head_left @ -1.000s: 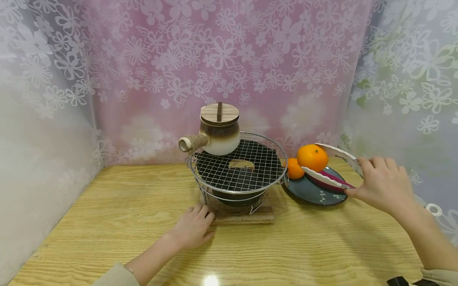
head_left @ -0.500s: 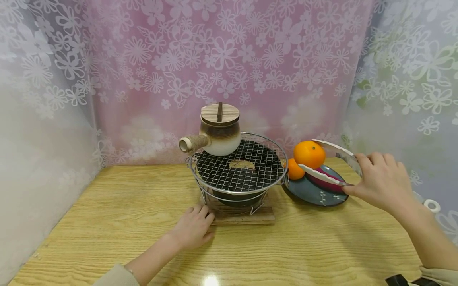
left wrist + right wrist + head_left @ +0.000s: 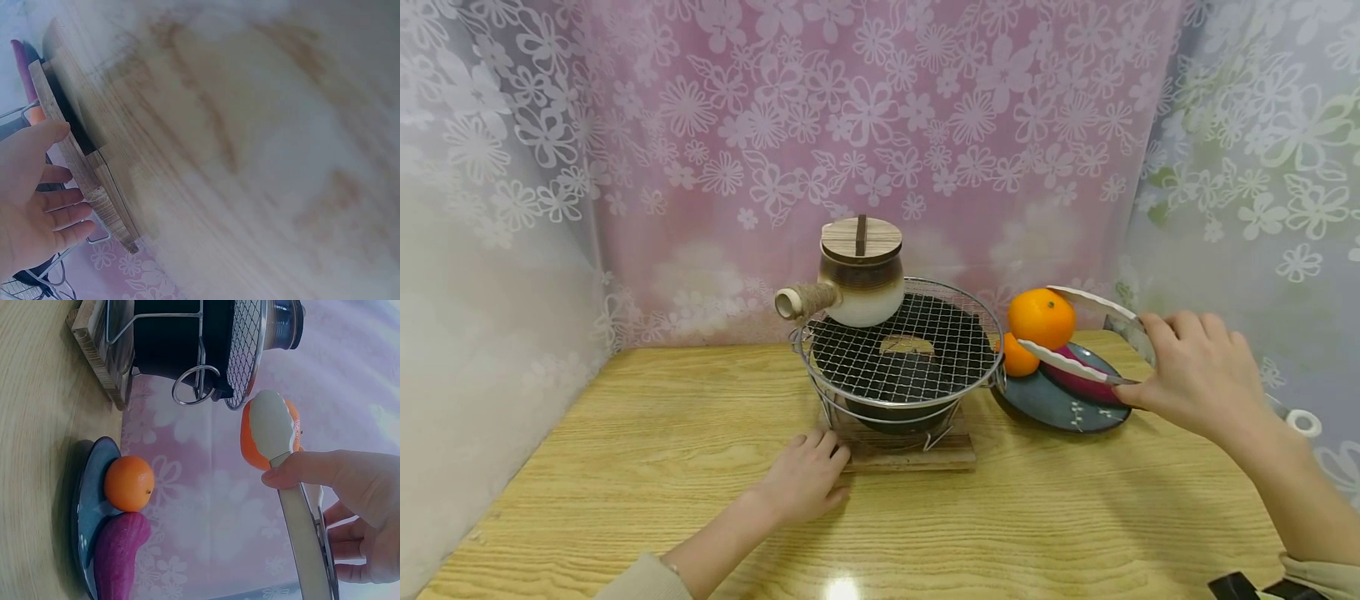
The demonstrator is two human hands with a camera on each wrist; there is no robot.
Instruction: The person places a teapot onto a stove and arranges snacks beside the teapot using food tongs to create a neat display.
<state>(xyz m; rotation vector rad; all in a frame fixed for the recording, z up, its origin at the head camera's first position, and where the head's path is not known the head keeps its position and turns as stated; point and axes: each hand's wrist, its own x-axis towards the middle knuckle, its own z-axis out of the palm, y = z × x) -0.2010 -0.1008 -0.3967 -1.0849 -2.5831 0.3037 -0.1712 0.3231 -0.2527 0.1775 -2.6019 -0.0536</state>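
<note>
My right hand point(image 3: 1206, 375) grips a pair of tongs point(image 3: 303, 537), thumb on one arm and fingers on the other. Between their pale scalloped tips sits an orange point(image 3: 1042, 318), raised over the left part of a dark blue plate point(image 3: 1045, 408). A second orange point(image 3: 129, 483) and a long purple vegetable point(image 3: 119, 556) lie on that plate. My left hand point(image 3: 805, 475) rests at the left front corner of a wooden board point(image 3: 917, 458), its fingers point(image 3: 65, 215) loosely extended against the board's edge and holding nothing.
On the board stands a dark round stove with a wire grill rack point(image 3: 917, 375), just left of the plate. A brown-and-cream teapot point(image 3: 865, 292) with a wooden lid and twine-wrapped side handle sits on the rack. Flowered curtains point(image 3: 880, 125) hang behind the table.
My right hand has moved slightly left and up, carrying the orange in the tongs toward the grill rack. The left hand has stayed in place at the board.
</note>
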